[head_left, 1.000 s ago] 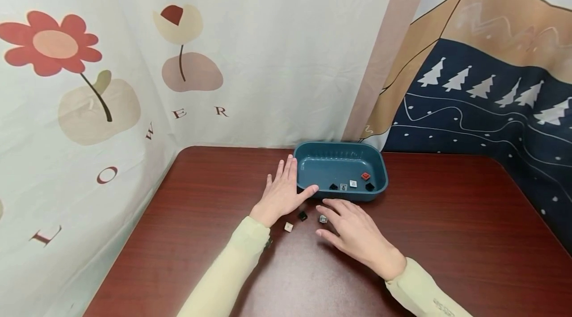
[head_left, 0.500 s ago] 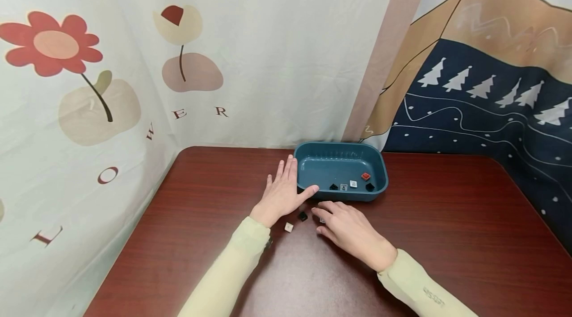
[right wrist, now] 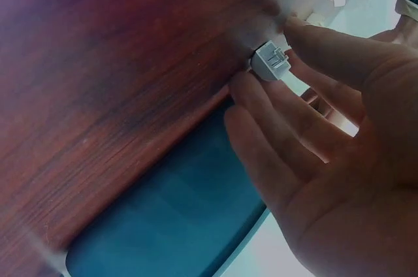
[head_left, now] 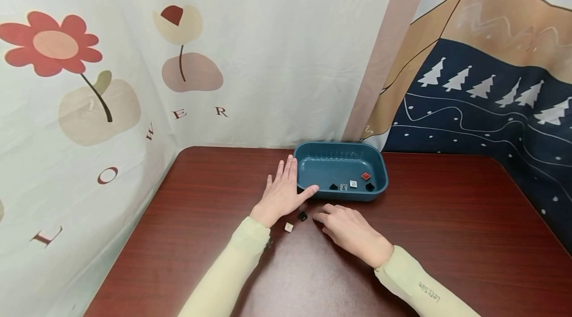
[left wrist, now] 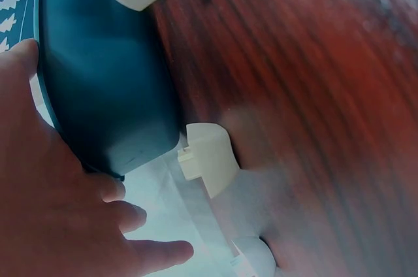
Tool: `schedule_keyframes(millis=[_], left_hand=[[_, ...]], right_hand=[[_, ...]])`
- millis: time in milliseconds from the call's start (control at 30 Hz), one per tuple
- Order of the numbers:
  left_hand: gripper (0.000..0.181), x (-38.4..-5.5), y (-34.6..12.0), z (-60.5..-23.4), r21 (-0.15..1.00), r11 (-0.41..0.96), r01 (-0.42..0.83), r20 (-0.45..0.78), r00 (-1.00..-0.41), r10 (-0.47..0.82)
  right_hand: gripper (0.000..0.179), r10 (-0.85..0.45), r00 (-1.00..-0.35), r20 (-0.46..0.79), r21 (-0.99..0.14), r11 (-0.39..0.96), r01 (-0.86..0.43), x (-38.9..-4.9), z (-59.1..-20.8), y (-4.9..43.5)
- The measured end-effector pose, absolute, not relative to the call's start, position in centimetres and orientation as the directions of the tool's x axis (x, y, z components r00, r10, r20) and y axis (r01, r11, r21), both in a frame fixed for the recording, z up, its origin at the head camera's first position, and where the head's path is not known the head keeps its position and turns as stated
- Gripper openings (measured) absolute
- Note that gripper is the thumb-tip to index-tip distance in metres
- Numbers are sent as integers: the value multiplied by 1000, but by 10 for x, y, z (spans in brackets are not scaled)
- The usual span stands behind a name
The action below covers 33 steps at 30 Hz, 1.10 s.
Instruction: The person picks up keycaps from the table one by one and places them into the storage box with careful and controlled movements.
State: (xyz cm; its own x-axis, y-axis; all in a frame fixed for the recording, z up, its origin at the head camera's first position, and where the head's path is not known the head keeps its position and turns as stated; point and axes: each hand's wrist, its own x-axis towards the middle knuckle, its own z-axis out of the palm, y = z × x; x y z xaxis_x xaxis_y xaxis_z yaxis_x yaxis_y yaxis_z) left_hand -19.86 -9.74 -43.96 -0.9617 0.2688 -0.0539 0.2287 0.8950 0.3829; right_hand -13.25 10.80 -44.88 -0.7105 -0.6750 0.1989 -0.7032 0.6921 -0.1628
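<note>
Head view, grey piece [right wrist: 269, 63]: in sight a second ago, now hidden beneath the right hand [head_left: 350, 230], off the near side of the tray [head_left: 353, 197].
Head view, right hand: shifted slightly left, fingers bent down.
Head view, loose pair: cream piece [head_left: 289, 227] and black piece [head_left: 303, 216] lie between the hands, near the tray's near left corner, unmoved.
Head view, left hand [head_left: 282, 193]: unmoved; fingers straight, against the tray's left end, thumb at its near rim.
Head view, tray: by the far edge of the desk [head_left: 214, 193]; five small pieces [head_left: 353, 184] inside, toward its near side.
Left wrist view, left hand: fingers along the tray's rim.
Right wrist view, right hand: grey piece at its fingertips; pinched or merely touched, cannot tell.
</note>
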Motion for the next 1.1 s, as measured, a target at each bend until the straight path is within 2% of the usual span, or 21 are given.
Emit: schedule_keyframes(millis=[233, 333, 1100], left_hand=[[107, -198, -97, -439, 380, 897, 225, -60, -962, 267], [107, -198, -96, -438, 382, 896, 225, -60, -962, 267], [106, -198, -97, -439, 388, 894, 223, -55, -963, 264]], right_hand=[[9, -694, -687, 214, -157, 670, -726, -133, -449, 107], [5, -693, -687, 221, -173, 665, -727, -133, -450, 107], [9, -655, -707, 268, -243, 664, -707, -132, -444, 122]])
